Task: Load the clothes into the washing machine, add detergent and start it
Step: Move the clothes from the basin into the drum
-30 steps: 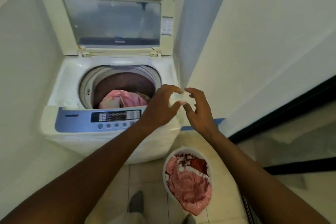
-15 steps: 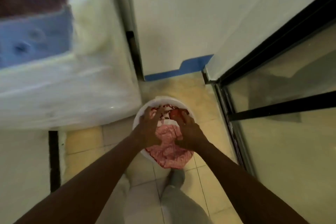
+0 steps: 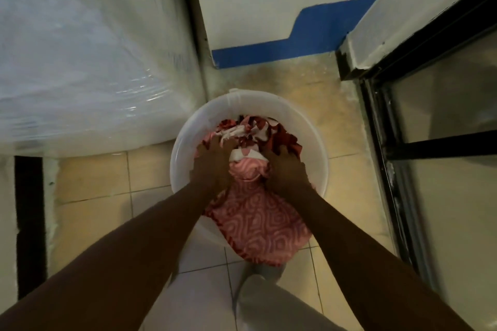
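Two hands, left hand [image 3: 215, 161] and right hand [image 3: 286, 169], grasp clothes [image 3: 255, 212] filling the white bucket [image 3: 304, 126].

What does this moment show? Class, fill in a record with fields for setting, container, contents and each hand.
setting: tiled floor beside plastic-wrapped washer
container: white bucket on the floor
contents: pink patterned cloth draped over the near rim; red and white clothes behind it
left hand: in the bucket, on the clothes
right hand: in the bucket, on the clothes
fingers: buried in fabric, grip unclear
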